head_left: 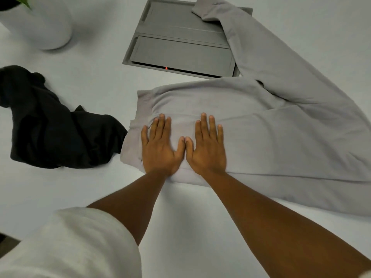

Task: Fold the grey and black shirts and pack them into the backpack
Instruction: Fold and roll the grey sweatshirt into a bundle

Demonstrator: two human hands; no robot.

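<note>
The grey shirt [271, 133] lies spread across the white table, its ribbed hem at the left and one long sleeve running up to the far right. My left hand [160, 147] and my right hand [208, 147] press flat on it side by side near the hem, fingers straight, thumbs almost touching. The black shirt [54, 129] lies crumpled on the table to the left, just touching the grey hem. No backpack is in view.
A grey recessed panel [180, 45] with a small red light is set into the white table [90, 77] behind the shirt; the sleeve's cuff lies over its far right corner. A white plant pot [50, 23] stands at the far left.
</note>
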